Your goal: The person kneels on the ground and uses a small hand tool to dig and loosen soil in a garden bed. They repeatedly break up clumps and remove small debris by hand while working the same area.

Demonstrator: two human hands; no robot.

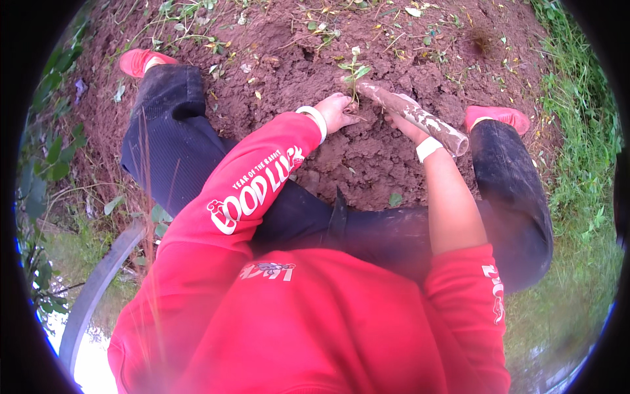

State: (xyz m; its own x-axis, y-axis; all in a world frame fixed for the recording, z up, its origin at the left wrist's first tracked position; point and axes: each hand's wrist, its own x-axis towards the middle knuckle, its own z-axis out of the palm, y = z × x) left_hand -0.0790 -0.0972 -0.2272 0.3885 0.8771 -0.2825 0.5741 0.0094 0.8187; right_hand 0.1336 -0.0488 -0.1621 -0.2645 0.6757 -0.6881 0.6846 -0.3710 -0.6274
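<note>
A small leafy seedling [355,74] stands upright in reddish-brown, clumpy soil [344,162]. My left hand [335,112] is at the base of its stem, thumb and fingers around the lower stem, with soil at the fingertips. Close to the seedling's right side lies the tip of a mud-caked, pipe-like tool [413,112], its hollow end pointing down to the right. My right hand [407,118] is behind and under this tool, partly hidden by it, so its grip is only partly visible.
Red shoes [498,118] and dark trousers flank the soil. Uprooted weeds [187,24] lie scattered at the top. Grass [581,138] grows at the right; leafy plants [54,157] and a curved grey strip [98,285] are at the left.
</note>
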